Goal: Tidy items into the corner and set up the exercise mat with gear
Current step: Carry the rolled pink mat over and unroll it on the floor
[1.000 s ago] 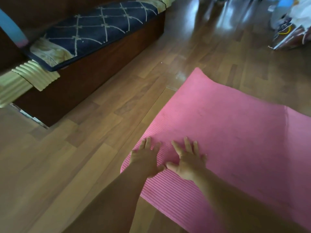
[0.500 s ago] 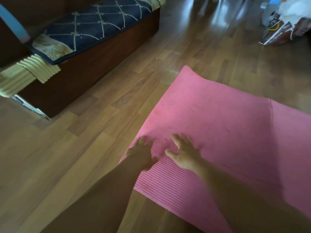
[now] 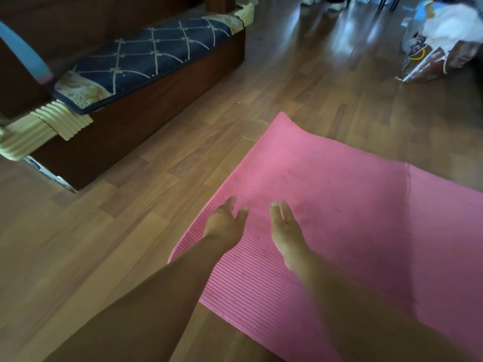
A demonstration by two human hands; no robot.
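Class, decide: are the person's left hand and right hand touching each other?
Apart. Head view shows pink mat between the left hand and the right hand.

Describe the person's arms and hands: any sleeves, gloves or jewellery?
The left hand and right hand wear no gloves, and no watch, bracelet or ring shows in the dim picture. Both arms are bare, with no sleeves in view.
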